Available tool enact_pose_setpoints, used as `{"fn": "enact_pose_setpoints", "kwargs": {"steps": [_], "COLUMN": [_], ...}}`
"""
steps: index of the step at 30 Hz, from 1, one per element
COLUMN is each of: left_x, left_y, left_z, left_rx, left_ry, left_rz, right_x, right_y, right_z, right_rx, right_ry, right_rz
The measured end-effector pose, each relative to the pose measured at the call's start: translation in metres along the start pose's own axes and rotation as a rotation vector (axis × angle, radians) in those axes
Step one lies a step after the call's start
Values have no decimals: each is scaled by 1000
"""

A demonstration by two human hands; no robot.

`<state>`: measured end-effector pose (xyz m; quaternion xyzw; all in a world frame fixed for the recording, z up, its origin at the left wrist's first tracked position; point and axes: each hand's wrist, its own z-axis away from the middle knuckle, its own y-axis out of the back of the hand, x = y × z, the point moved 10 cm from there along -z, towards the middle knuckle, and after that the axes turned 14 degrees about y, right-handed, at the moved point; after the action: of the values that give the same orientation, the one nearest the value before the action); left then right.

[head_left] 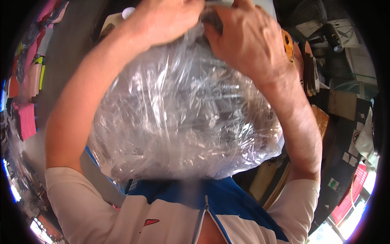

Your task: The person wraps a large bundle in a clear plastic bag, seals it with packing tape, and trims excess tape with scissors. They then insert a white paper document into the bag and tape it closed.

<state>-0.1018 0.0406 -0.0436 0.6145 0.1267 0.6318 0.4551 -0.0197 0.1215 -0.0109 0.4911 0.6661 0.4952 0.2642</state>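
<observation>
A large, full bag of clear plastic (183, 110) lies right in front of my chest, between my two forearms. Its contents look like more crinkled clear plastic, though glare makes them hard to make out. At the bag's far end the plastic narrows into a gathered neck. My left hand (170, 18) is closed there, fingers bent in at the gathered plastic. Beside it my right hand (248, 38) curls round the same neck, thumb and fingers pinched together. The fingertips of both hands are partly cut off by the upper edge of the picture.
A standing fan (325, 34) is at the far right, near orange and brown flat pieces (298, 53). Pink folded material (26, 120) and other coloured stacks line the left side. A red plastic basket (350, 195) stands at the lower right.
</observation>
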Motion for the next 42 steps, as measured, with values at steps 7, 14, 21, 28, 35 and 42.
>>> {"fn": "enact_pose_setpoints", "kwargs": {"steps": [7,14,21,28,35,42], "left_x": [22,31,15,16,28,46], "left_y": [11,9,3,9,19,11], "left_z": [22,33,38,44,46,68], "left_rx": [228,298,207,343,512,598], "left_ry": [-185,-341,-340,-385,-541,-647], "left_rz": [-24,-23,111,-8,-11,-161], "right_x": [3,-4,26,-10,-9,-14], "right_y": [-2,9,21,27,15,17], "right_z": [11,25,71,36,18,34], "right_rx": [206,319,153,321,389,594], "right_ry": [-130,-185,-130,168,70,58], "right_rz": [45,-56,-487,-289,-261,-148]}}
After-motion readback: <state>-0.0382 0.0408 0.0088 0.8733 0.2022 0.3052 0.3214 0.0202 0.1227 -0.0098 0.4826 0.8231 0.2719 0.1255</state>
